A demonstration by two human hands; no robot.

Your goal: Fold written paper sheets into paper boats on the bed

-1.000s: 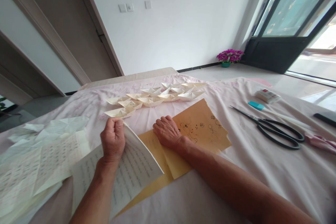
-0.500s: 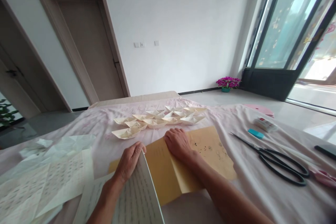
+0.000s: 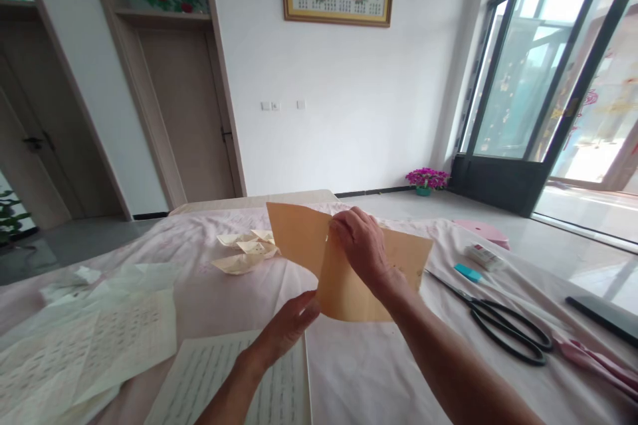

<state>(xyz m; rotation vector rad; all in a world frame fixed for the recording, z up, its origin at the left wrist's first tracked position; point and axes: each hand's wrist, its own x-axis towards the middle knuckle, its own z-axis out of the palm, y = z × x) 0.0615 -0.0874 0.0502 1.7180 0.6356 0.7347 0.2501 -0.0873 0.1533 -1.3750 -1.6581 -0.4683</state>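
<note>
Above one cloth point(image 3: 356, 375), the right grip point(image 3: 365, 244) pinches one brown sheet point(image 3: 298, 234); the left grip point(image 3: 285, 329) is unclear.

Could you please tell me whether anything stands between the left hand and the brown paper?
Nothing visible does: the left hand is at the lower edge of the brown paper, which the right hand holds up.

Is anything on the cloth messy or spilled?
Nothing looks spilled. The thin pale papers at the left look messy, because they lie crumpled and bunched up. The cloth is wrinkled too. The brown paper is bent, but the right hand is gripping it.
</note>
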